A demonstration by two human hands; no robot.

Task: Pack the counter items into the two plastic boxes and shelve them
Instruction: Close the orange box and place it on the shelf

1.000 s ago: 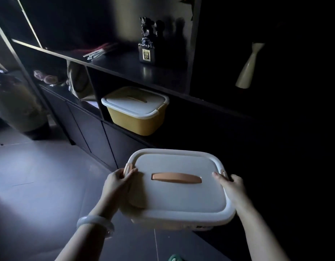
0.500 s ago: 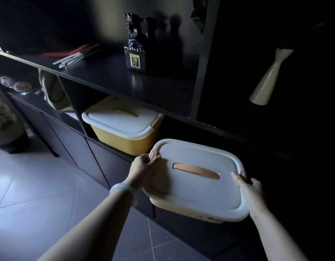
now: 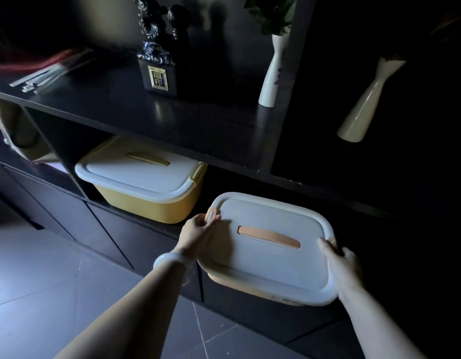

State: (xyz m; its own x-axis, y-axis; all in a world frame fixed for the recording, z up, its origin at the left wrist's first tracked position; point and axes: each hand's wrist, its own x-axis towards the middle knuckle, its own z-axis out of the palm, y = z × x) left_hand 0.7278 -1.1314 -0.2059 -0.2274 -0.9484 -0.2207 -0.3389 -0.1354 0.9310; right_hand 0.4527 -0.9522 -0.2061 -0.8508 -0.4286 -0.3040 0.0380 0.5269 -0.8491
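Orange box (image 3: pixel 270 255) moved nearer shelf, lid shut, both hands gripping

Held box (image 3: pixel 269 251) sat at the lower shelf opening, right of the shelved box (image 3: pixel 143 181). Left hand (image 3: pixel 198 230) on its left side, right hand (image 3: pixel 340 263) on its right. Statuette (image 3: pixel 156 55) stood on the surface (image 3: pixel 115 104) above, two vases (image 3: pixel 272 71) (image 3: pixel 366 99) to its right, sticks (image 3: pixel 48 73) far left.
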